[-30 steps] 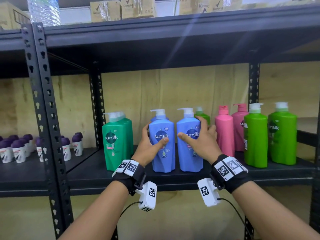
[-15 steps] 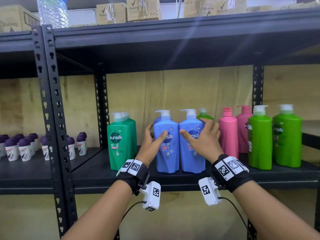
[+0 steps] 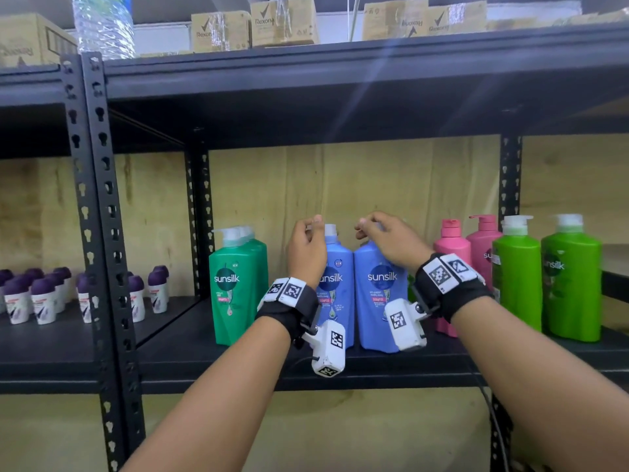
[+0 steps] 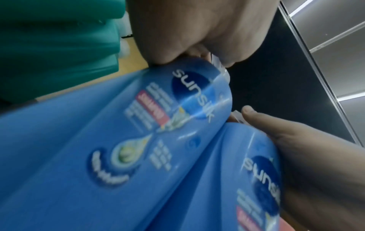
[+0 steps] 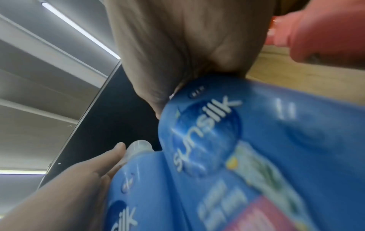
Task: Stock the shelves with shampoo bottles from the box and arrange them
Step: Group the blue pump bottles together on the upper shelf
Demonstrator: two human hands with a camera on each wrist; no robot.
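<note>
Two blue Sunsilk shampoo bottles stand upright, side by side and touching, on the black shelf [image 3: 374,374]. My left hand [image 3: 308,240] is at the top of the left blue bottle [image 3: 338,264], its fingers curled and pinching the white pump head. My right hand [image 3: 384,236] pinches the pump head of the right blue bottle [image 3: 377,301] the same way. The left wrist view shows the left blue bottle [image 4: 138,140] close up under my left hand [image 4: 197,39]. The right wrist view shows the right blue bottle [image 5: 256,125] under my right hand [image 5: 187,46]. Both pump heads are mostly hidden by fingers.
Dark green bottles [image 3: 235,284] stand left of the blue pair, pink bottles [image 3: 452,247] and light green bottles [image 3: 517,274] to the right. Small purple-capped roll-ons [image 3: 44,294] fill the left bay beyond a black upright [image 3: 98,233]. Cardboard boxes [image 3: 282,22] sit on the shelf above.
Both hands have risen from the fronts of the blue bottles to their pump heads and now pinch them. The bottles stay upright, side by side.
</note>
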